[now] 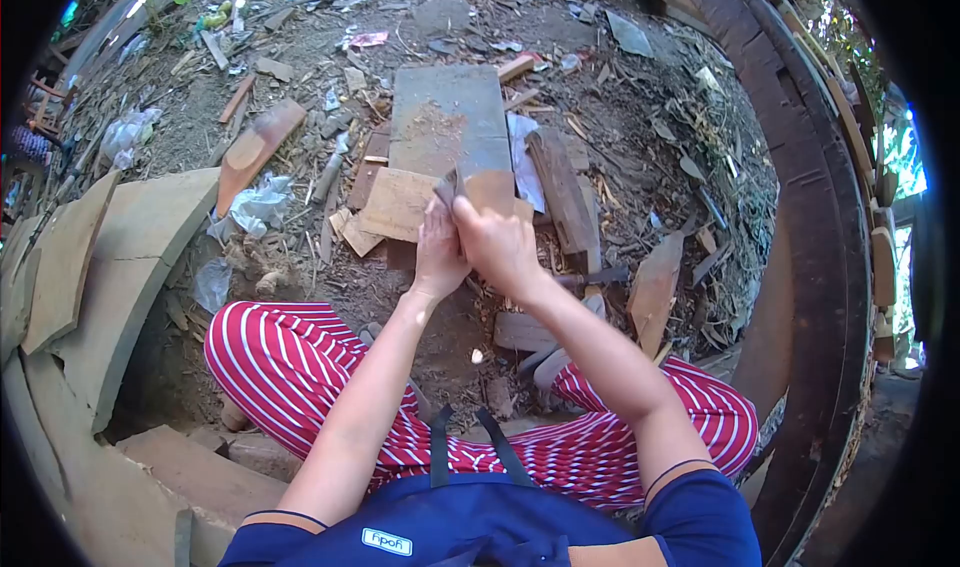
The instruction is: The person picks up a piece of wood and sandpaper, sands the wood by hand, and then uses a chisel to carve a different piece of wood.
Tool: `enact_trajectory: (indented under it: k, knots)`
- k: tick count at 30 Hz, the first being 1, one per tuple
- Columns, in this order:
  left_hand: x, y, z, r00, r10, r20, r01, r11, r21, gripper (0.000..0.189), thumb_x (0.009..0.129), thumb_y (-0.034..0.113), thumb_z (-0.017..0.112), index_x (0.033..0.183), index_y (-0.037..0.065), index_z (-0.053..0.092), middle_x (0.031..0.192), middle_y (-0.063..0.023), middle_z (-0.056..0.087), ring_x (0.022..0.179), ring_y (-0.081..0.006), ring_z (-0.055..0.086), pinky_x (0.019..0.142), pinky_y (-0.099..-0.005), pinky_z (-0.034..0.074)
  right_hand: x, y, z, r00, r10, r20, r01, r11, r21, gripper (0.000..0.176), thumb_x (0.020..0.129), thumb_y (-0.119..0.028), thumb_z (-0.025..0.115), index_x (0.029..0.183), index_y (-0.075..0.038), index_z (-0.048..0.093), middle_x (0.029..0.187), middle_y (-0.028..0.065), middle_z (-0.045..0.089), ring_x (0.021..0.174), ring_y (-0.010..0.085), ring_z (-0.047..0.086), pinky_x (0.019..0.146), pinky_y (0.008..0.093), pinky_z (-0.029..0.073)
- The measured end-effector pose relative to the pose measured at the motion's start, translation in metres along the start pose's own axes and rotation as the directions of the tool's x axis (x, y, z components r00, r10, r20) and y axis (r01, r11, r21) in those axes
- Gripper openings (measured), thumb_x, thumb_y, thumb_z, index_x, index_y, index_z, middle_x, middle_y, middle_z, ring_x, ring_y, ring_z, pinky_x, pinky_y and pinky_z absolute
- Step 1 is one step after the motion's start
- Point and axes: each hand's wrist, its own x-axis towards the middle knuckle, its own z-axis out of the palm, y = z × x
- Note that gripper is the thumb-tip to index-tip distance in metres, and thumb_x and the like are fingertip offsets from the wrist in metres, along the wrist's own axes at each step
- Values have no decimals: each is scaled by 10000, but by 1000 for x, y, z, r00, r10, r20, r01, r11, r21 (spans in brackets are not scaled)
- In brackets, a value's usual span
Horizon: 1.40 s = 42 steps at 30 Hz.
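Observation:
I sit on the ground in red and white striped trousers. My left hand [438, 252] and my right hand [500, 245] are pressed together in front of my knees, both closed around a small wooden piece [488, 189] with a dark part at its top left edge. What the dark part is I cannot tell. The piece is held just above a flat grey board [448, 117] with a patch of sawdust on it, and next to a pale plywood square [398, 205].
Wood offcuts, chips and plastic scraps litter the dirt all around. A brown plank [255, 152] lies at the left, a dark plank [565, 197] and a wedge-shaped board [655, 287] at the right. Curved timber slabs [130, 257] rise on the left, a dark curved beam [810, 197] on the right.

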Motion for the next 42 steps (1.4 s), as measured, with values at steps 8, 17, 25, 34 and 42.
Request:
enact_trajectory:
  k: [8,17,25,34,42]
  knots:
    - [6,15,-17,994,-102,44,103,994,-24,807,818,256,701,1462,36,265,1443,-190,379,1341,-346,358,1082,-486,284,12,-8,8,991,116,-71,-105,983,149,104,925,-220,495,956,-125,523,719,190,645,611,423,643,520,536,497]
    - [4,17,-24,995,-68,79,75,994,-80,846,804,230,682,1485,44,215,1487,-149,315,1379,-324,282,1100,-525,173,46,15,9,972,152,-178,-128,982,137,119,891,-179,539,942,-76,506,608,173,611,558,389,637,486,505,486]
    - [7,18,-25,992,-72,100,78,995,-58,912,799,317,706,1501,58,183,1485,-139,329,1378,-295,297,1086,-511,196,19,21,9,974,121,-190,-122,992,6,94,905,-180,535,942,-95,523,601,168,614,532,328,648,446,475,494]
    - [-2,8,-18,993,-24,118,18,998,54,926,775,281,722,1493,50,184,1474,-147,335,1373,-319,295,1104,-503,186,-17,13,21,969,59,-238,-62,998,-6,126,882,-233,538,900,-108,543,533,100,591,480,315,638,415,438,491]
    - [21,33,-54,955,-133,264,156,986,-65,1002,777,402,741,1504,45,151,1507,-175,282,1404,-323,257,1131,-516,177,27,97,54,811,573,-119,-444,735,512,429,961,-448,425,1187,-97,525,1023,286,650,975,471,615,855,561,459]
